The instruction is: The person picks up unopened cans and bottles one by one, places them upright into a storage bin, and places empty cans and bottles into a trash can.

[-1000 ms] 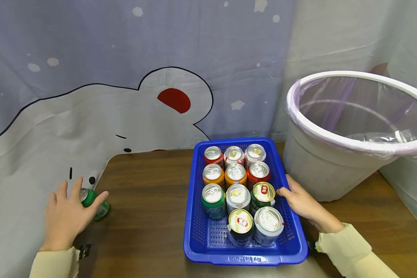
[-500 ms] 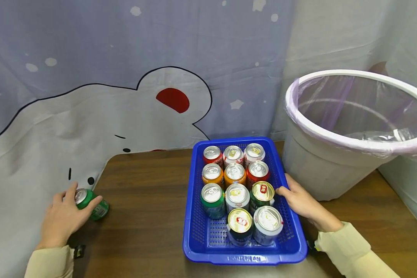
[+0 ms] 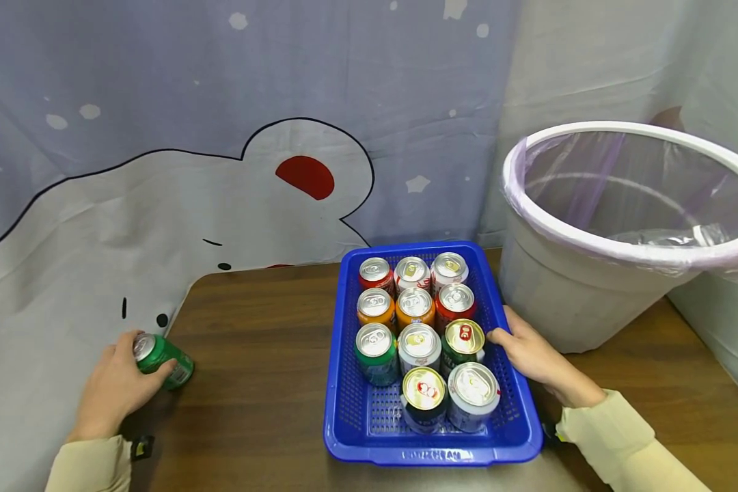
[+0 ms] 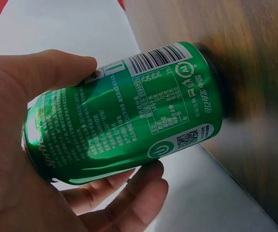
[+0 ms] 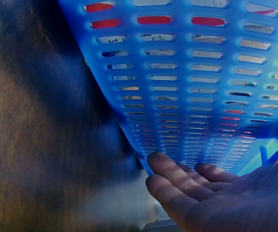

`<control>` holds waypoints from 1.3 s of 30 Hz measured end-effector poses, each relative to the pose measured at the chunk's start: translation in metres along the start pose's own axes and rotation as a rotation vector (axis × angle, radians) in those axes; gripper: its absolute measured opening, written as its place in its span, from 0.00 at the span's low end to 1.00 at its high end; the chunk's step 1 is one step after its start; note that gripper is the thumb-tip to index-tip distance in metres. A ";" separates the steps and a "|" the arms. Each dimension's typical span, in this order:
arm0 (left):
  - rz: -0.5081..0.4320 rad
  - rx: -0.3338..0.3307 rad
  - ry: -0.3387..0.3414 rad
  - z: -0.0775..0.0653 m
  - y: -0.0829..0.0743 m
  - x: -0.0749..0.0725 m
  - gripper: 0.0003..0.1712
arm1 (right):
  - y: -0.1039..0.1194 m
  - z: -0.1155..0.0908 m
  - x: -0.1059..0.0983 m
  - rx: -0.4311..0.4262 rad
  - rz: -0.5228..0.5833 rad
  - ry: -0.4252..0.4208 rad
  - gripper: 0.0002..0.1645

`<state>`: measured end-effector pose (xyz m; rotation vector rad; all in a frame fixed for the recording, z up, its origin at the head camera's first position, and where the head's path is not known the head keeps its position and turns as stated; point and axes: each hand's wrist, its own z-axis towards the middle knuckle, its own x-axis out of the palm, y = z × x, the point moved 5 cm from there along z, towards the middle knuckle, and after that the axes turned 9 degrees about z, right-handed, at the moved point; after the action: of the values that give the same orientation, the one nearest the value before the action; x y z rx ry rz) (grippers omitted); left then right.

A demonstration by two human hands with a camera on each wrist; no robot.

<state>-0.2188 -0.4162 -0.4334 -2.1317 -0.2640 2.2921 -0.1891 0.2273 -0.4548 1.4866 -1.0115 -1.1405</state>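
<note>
My left hand [image 3: 111, 386] grips a green Sprite can [image 3: 167, 355] at the table's left side, thumb on the near face and fingers round the far one. In the left wrist view the can [image 4: 124, 121] shows its barcode and small print, its base close to the wood. My right hand [image 3: 531, 355] holds the right rim of a blue plastic basket [image 3: 433, 456], thumb over the rim. From the right wrist, its fingers [image 5: 172, 191] lie along the outside of the slotted wall. Soda cans stand in rows in the basket, including a green can [image 3: 378, 362] and an orange can [image 3: 376, 311].
A white bin [image 3: 547, 287] lined with a thin purple bag stands right behind the basket. Behind the wooden table [image 3: 258, 369] hangs a printed curtain [image 3: 178, 82], which also comes down along the left edge near the can.
My left hand has come down from above and closed round the green Sprite can, which stays about where it was. My right hand and the basket have hardly moved.
</note>
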 end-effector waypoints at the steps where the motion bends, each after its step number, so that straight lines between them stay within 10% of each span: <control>1: -0.002 0.000 -0.011 0.000 0.000 0.000 0.51 | 0.000 0.000 0.000 0.000 -0.001 0.001 0.32; 21: -0.026 0.077 -0.195 -0.011 -0.012 -0.012 0.45 | 0.002 0.002 -0.001 -0.017 -0.024 0.001 0.32; 39: -0.114 0.307 -0.467 -0.045 -0.098 -0.055 0.41 | -0.001 0.002 -0.001 -0.032 -0.002 0.006 0.32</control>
<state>-0.1815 -0.3200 -0.3695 -1.3946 -0.0239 2.5334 -0.1912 0.2281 -0.4556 1.4649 -0.9836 -1.1482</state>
